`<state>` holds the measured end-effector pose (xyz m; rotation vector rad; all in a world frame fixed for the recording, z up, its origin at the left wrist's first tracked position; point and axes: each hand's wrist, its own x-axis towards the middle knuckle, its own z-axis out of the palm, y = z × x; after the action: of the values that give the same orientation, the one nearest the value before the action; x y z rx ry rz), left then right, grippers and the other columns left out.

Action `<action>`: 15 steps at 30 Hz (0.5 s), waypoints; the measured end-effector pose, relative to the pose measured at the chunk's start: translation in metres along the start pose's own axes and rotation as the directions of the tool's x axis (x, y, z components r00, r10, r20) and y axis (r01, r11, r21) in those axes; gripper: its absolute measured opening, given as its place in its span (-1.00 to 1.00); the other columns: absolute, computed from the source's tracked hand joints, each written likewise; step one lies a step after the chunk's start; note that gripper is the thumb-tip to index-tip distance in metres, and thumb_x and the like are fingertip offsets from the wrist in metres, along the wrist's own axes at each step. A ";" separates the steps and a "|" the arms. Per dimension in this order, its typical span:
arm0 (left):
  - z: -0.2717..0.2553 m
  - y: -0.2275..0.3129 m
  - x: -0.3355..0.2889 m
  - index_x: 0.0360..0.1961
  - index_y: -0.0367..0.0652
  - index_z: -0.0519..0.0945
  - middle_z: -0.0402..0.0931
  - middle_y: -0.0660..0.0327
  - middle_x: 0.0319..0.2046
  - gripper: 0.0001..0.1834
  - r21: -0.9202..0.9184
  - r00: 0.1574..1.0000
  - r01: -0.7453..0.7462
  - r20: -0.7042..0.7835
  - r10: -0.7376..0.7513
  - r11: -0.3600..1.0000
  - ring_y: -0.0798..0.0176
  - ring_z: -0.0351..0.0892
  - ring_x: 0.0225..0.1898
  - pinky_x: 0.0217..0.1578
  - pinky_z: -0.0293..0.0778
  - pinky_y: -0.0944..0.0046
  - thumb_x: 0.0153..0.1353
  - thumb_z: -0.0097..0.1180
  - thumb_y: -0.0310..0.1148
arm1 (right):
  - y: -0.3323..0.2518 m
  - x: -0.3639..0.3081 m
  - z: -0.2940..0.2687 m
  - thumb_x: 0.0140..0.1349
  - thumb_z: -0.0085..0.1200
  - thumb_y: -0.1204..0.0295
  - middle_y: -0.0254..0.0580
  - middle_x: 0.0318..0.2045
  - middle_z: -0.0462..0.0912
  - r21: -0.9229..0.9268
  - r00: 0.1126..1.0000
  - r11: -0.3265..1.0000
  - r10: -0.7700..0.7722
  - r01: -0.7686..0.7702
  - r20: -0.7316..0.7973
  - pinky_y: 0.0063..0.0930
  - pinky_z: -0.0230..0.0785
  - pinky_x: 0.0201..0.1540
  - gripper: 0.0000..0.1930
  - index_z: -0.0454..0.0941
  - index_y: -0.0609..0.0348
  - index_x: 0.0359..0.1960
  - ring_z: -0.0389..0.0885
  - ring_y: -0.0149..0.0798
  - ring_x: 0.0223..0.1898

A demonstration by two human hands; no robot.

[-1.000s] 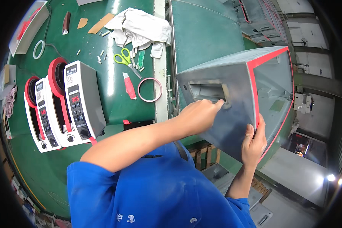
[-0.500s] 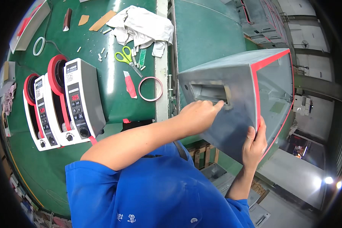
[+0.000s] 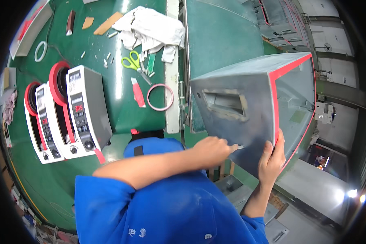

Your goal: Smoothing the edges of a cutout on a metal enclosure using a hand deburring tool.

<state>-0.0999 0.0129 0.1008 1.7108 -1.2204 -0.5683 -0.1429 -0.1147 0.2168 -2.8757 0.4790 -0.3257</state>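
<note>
A grey metal box (image 3: 254,107) with red tape along its open rim stands tilted in front of me, on the right. My right hand (image 3: 271,159) grips its near taped edge, thumb on the outer face and fingers toward the inside. My left hand (image 3: 213,152) is closed, its fingertips at the lower part of the same face. From them pokes a small white piece (image 3: 240,147); its exact kind is too small to tell. Above that hand, a rectangular opening (image 3: 225,103) in the face has a rough tan border.
Two tape dispensers (image 3: 89,107) with red rolls stand left on the green table. Beyond them lie green-handled scissors (image 3: 131,60), a tape roll (image 3: 160,97), a cutter wrapped in red (image 3: 138,92), a white cloth (image 3: 150,30) and several small white sticks. More grey boxes (image 3: 274,18) stand far right.
My left hand has moved down the box's face from the opening's lower corner, and a white piece now shows at its fingertips. My right hand keeps its grip on the edge.
</note>
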 end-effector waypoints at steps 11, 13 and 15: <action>-0.008 -0.002 0.000 -0.01 -0.25 0.32 0.25 0.06 -0.65 -0.60 -0.308 0.855 0.076 -0.470 -0.221 0.949 0.06 0.32 -0.61 -0.53 0.28 0.18 0.06 -0.09 -0.53 | 0.002 -0.004 0.000 0.18 -0.15 0.25 0.03 -0.28 0.49 0.009 0.999 0.999 -0.037 0.037 -0.015 -0.46 0.34 -0.31 -0.60 0.32 0.36 -0.10 0.53 -0.12 -0.34; -0.007 0.000 -0.002 0.00 -0.28 0.30 0.25 0.05 -0.62 -0.59 -0.319 0.841 0.089 -0.484 -0.243 0.944 0.05 0.32 -0.60 -0.52 0.28 0.18 0.05 -0.10 -0.55 | 0.000 -0.004 -0.002 0.18 -0.14 0.25 0.03 -0.27 0.49 0.024 1.000 1.000 -0.008 0.008 0.001 -0.46 0.34 -0.31 -0.60 0.32 0.35 -0.10 0.53 -0.13 -0.34; -0.004 -0.007 -0.003 0.02 -0.31 0.26 0.26 0.03 -0.58 -0.56 -0.321 0.819 0.136 -0.496 -0.289 0.937 0.03 0.33 -0.59 -0.52 0.29 0.19 0.04 -0.12 -0.58 | 0.000 -0.004 -0.002 0.17 -0.12 0.24 0.02 -0.27 0.50 0.026 1.000 1.000 -0.009 0.009 0.000 -0.46 0.34 -0.30 -0.60 0.32 0.35 -0.10 0.53 -0.13 -0.33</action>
<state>-0.0945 0.0178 0.0963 1.6248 -0.5218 -0.3278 -0.1475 -0.1137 0.2174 -2.8537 0.4590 -0.3310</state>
